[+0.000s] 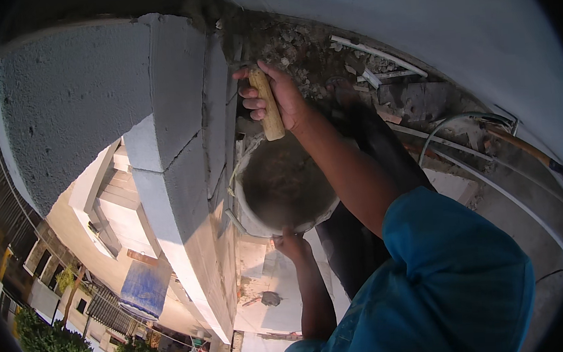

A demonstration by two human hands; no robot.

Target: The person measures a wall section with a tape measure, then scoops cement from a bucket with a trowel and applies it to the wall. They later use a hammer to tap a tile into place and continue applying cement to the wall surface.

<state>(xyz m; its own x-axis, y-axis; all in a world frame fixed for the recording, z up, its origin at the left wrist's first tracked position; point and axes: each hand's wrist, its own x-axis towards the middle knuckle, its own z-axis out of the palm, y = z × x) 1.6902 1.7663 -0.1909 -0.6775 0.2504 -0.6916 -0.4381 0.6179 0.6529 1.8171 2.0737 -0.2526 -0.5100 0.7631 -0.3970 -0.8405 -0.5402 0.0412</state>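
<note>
My right hand (279, 100), at the upper middle, is closed around a short pale wooden handle (266, 103); its thin dark metal end points toward the grey block wall (176, 98), and whatever is beyond that is hard to make out. Below it is a round, pale-rimmed bucket (288, 182) with a dark, muddy grey inside and a cord at its left side. My left hand (291, 245) grips the bucket's lower rim.
Rubble, broken strips (378, 56), bent pipes (500, 185) and a hose (446, 123) lie along a plain wall (455, 23) at right. Past the block wall's edge, far down at left, are buildings, a blue panel (141, 289) and trees (50, 340). My dark-clad legs are beside the bucket.
</note>
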